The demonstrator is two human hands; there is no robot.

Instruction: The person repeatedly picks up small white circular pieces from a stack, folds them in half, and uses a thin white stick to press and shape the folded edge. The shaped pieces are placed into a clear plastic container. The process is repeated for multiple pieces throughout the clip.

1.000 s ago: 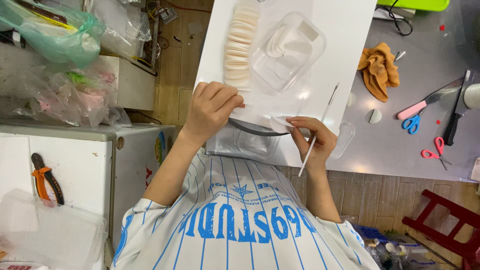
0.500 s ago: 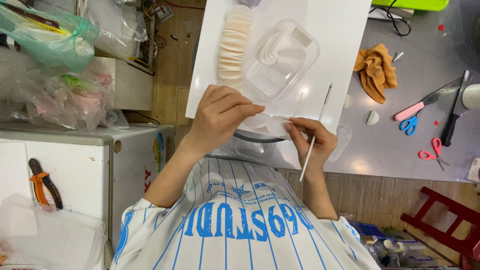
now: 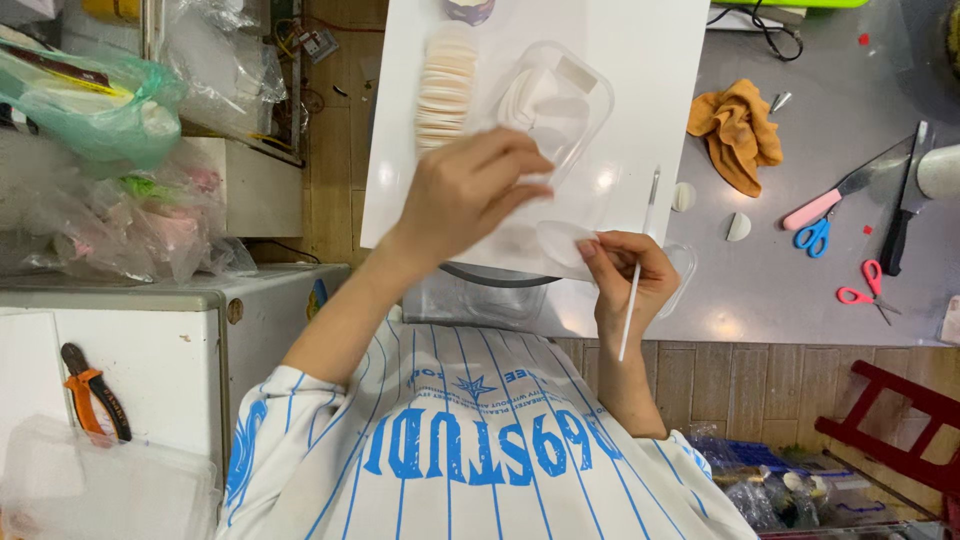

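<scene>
1. The white rectangular board (image 3: 640, 90) lies on the grey tabletop (image 3: 820, 250), beyond my fingertips.
2. My left hand (image 3: 465, 190) has lifted since a second ago, when it lay flat on the board's near edge; now it hovers above that edge, fingers bunched together, thumb to fingertips. I cannot tell whether they pinch anything.
3. The clear plastic tray (image 3: 555, 100) sits just past those fingers; the row of pale round discs (image 3: 445, 85) runs away from me beside it.
4. My right hand (image 3: 625, 275) stays put, so I judge the work is between strokes.
5. It pinches a thin white-handled brush (image 3: 638, 270). Its long axis runs near-to-far, tip pointing away over the board, tail towards my shirt.
6. A translucent thin disc (image 3: 562, 240) rests against the right fingertips.
</scene>
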